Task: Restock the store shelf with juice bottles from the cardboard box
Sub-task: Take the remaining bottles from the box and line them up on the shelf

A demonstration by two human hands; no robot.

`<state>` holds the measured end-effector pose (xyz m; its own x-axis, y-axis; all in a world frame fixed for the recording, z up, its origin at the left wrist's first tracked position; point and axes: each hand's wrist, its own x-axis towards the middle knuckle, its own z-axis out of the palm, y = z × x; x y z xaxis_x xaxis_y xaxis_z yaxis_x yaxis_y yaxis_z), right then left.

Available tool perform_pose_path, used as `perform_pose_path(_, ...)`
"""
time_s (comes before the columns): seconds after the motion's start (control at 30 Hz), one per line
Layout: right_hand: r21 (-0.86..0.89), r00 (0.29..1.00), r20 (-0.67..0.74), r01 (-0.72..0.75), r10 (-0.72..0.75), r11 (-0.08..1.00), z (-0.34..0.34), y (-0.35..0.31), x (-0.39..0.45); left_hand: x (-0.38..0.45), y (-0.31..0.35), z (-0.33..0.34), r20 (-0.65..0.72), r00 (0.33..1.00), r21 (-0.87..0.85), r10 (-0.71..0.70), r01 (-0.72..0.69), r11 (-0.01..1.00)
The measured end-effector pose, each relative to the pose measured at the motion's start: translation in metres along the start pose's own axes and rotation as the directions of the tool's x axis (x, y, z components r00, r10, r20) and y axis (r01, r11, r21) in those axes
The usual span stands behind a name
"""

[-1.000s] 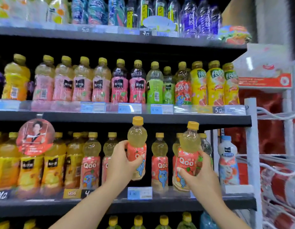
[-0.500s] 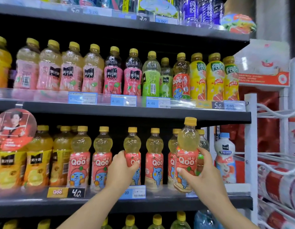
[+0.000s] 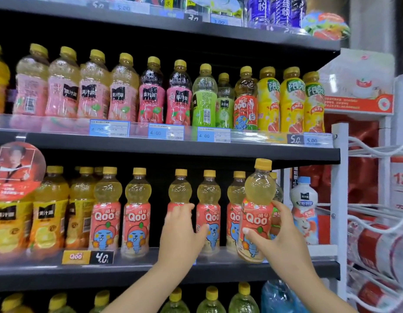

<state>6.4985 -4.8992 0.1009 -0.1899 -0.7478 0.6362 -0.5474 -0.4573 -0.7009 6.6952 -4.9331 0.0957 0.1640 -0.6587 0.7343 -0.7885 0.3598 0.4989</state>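
Observation:
The middle shelf [image 3: 151, 269] holds a row of Qoo juice bottles [image 3: 136, 211] with yellow caps and pink labels. My left hand [image 3: 182, 233] is wrapped around the lower part of one Qoo bottle [image 3: 180, 190] that stands upright in that row. My right hand [image 3: 284, 236] grips a second Qoo bottle [image 3: 257, 213] by its label. It is slightly tilted, in front of the shelf's right end and just above the shelf edge. The cardboard box is not in view.
The shelf above [image 3: 173, 150] carries pink, green and yellow juice bottles close over the Qoo caps. A white bottle [image 3: 304, 206] stands at the row's right end. A white wire rack [image 3: 376, 222] with red-labelled bottles is at the right. A round promo sign [image 3: 15, 170] hangs left.
My left hand has brought its bottle down from above the row into a gap on the shelf. My right hand's bottle has stayed about where it was. The view has moved closer.

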Motion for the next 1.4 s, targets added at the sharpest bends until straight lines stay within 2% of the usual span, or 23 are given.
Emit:
perform_pose_path(0.07, 0.007, 1.000, 0.005, -0.003, 0.003, 1.000, -0.002, 0.001, -0.002, -0.001, 0.004, 0.010, 0.136, 0.989, 0.011, -0.049, 0.048, 0.999)
perform_pose_path(0.13, 0.016, 1.000, 0.008, 0.004, -0.004, 1.000, -0.005, 0.003, -0.003, -0.001, 0.006, 0.020, 0.199, 0.975, 0.026, -0.100, 0.096, 0.995)
perform_pose_path(0.27, 0.059, 1.000, 0.018, -0.008, 0.007, 0.998, -0.015, 0.004, -0.003, 0.004, 0.010, 0.036, 0.229, 0.956, 0.107, -0.184, 0.164, 0.981)
perform_pose_path(0.43, 0.100, 1.000, 0.006, -0.023, 0.023, 0.995, -0.023, 0.010, -0.001, 0.024, 0.011, 0.057, 0.214, 0.943, 0.129, -0.253, 0.230, 0.965)
perform_pose_path(0.7, 0.111, 1.000, 0.013, 0.007, -0.009, 0.994, -0.032, 0.022, -0.002, 0.053, 0.005, 0.092, 0.240, 0.943, 0.171, -0.232, 0.194, 0.966)
perform_pose_path(1.07, 0.081, 0.999, -0.032, -0.012, 0.015, 0.997, -0.031, 0.028, 0.001, 0.072, 0.007, 0.102, 0.459, 0.862, 0.114, -0.217, 0.185, 0.976)
perform_pose_path(1.23, 0.054, 0.999, -0.036, -0.020, 0.022, 0.998, -0.029, 0.024, 0.001, 0.063, 0.013, 0.090, 0.587, 0.799, -0.076, -0.133, 0.218, 0.973)
perform_pose_path(1.4, 0.044, 0.999, -0.035, -0.010, 0.011, 0.999, -0.028, 0.021, 0.000, 0.041, 0.031, 0.064, 0.431, 0.902, -0.345, -0.032, 0.197, 0.918)
